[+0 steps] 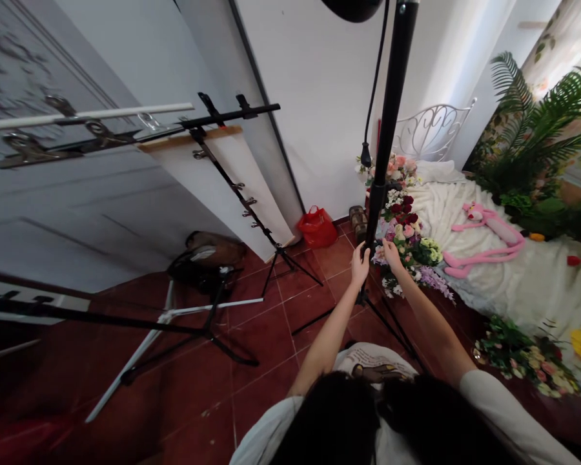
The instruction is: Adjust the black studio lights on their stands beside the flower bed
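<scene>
A tall black light stand point(388, 116) rises in front of me, its legs spread on the floor. My left hand point(359, 263) is closed around the lower part of its pole. Just right of the pole, my right hand point(392, 256) is closed in a pinch at what looks like a small dark knob, largely hidden by the fingers. Part of a black lamp head point(353, 8) shows at the top edge. A black cable point(376, 84) hangs beside the pole and ends in a plug-like piece point(365, 155).
On the left stand backdrop supports with metal clips point(106, 132), a white board point(193, 174) and tripod legs point(174, 313). A red bag point(317, 227) sits by the wall. To the right are artificial flowers point(409, 229), a white-covered bed point(430, 194) and a pink plush toy point(501, 229).
</scene>
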The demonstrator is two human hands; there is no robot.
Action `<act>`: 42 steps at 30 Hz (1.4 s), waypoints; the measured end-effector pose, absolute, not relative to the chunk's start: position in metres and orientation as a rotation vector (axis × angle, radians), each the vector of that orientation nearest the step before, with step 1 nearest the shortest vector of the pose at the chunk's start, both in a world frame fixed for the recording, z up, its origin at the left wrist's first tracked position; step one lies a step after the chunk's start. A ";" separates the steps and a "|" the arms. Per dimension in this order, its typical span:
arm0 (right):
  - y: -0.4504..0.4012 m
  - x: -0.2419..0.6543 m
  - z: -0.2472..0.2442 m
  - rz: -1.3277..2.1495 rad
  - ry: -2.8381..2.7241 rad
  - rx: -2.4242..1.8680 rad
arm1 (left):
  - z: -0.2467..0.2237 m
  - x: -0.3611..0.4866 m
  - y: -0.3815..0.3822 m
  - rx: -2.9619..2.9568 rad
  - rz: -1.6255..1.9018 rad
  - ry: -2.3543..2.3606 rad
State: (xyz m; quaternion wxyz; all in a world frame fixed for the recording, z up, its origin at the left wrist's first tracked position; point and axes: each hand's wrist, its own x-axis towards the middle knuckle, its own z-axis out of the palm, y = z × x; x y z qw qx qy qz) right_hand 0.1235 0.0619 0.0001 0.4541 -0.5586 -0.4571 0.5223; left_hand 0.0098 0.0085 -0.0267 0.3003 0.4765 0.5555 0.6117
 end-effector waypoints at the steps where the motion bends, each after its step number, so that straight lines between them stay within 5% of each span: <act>1: 0.049 0.127 -0.004 1.356 -1.075 -1.330 | -0.034 0.010 0.004 1.237 1.628 1.485; 10: -0.059 0.171 -0.048 1.550 -0.710 -1.389 | -0.095 0.038 -0.040 1.110 1.447 1.467; 20: -0.166 0.243 -0.062 1.241 -0.183 -1.403 | -0.083 0.156 -0.054 1.390 1.021 1.047; 29: -0.300 0.303 -0.056 0.724 0.192 -1.270 | -0.052 0.291 -0.159 1.616 0.608 0.470; 42: -0.376 0.314 -0.042 0.506 0.390 -1.095 | -0.043 0.347 -0.247 1.645 0.228 0.094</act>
